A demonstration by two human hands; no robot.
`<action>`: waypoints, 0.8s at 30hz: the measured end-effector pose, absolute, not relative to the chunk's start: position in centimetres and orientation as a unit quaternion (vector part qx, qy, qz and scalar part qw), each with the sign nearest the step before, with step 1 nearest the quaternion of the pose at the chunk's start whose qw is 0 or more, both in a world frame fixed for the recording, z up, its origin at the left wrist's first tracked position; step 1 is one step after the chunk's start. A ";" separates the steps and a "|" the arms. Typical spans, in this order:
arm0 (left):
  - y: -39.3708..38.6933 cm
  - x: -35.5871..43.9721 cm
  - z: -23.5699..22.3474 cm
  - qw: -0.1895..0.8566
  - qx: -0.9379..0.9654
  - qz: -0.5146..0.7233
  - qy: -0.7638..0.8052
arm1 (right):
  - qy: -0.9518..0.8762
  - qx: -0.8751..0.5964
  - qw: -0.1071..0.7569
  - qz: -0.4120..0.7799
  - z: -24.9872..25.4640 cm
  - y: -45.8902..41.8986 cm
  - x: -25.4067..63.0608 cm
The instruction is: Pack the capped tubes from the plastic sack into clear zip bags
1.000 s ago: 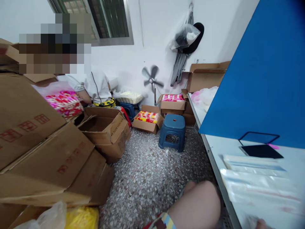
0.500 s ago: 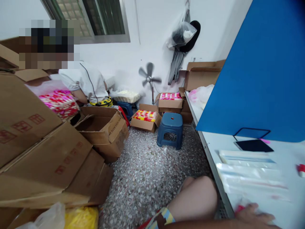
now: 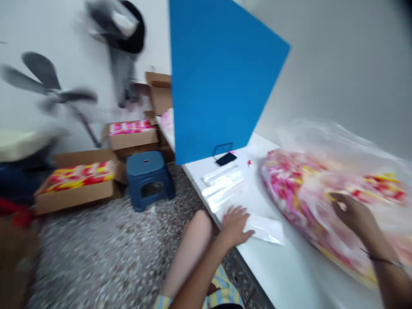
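My left hand [image 3: 235, 224] lies flat with fingers spread on a clear plastic packet [image 3: 265, 228] near the front edge of the white table [image 3: 289, 270]. More clear packets [image 3: 222, 184] lie in a row just beyond it. My right hand [image 3: 350, 211] reaches into a big clear plastic bag [image 3: 325, 189] full of pink, yellow and red wrapped items on the table's right side. Its fingers are curled against the bag's contents; the picture is smeared by motion. My bare knee [image 3: 196, 231] shows below the table edge.
A blue upright board [image 3: 219, 81] stands on the table with a black phone [image 3: 225, 159] at its foot. On the speckled floor are a blue plastic stool [image 3: 148, 178], open cardboard boxes [image 3: 77, 182] of coloured packs and a standing fan [image 3: 51, 86].
The view has swung right, from the floor and stacked boxes to the table. My left hand has come down on a packet, and my right hand and the big bag are now visible.
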State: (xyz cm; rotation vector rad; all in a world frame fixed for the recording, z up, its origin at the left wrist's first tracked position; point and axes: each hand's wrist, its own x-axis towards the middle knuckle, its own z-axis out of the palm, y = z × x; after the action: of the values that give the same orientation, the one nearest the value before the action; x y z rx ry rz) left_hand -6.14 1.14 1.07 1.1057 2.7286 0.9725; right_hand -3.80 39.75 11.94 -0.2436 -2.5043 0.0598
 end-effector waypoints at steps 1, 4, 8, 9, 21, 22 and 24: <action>1.3 -6.4 1.1 0.012 0.362 0.307 0.880 | -0.947 -0.115 0.299 0.019 12.5 40.9 -2.4; 1.7 -6.8 1.3 -0.013 0.377 0.283 0.882 | -0.927 -0.154 0.342 -0.023 13.6 42.6 -1.2; 1.9 -6.9 1.5 -0.032 0.378 0.269 0.886 | -0.956 -0.112 0.253 -0.094 13.8 44.0 -3.0; 1.9 -6.9 1.5 -0.034 0.376 0.270 0.886 | -0.968 -0.097 0.211 -0.093 13.6 44.3 -3.5; 1.5 -7.8 2.4 0.045 0.284 0.539 0.792 | -0.928 -0.161 0.335 -0.003 16.3 43.8 -1.8; 1.3 -8.1 2.4 0.054 0.255 0.593 0.761 | -0.912 -0.144 0.385 0.009 17.2 42.7 -1.0; 0.9 -8.7 2.2 0.066 0.197 0.697 0.686 | -0.884 -0.091 0.456 0.034 18.4 39.6 0.4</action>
State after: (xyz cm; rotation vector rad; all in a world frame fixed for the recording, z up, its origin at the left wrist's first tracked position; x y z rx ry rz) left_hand -8.68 0.91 2.20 0.5954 2.0697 2.1020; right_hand 0.37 39.61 18.43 -0.2241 -2.1807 0.0828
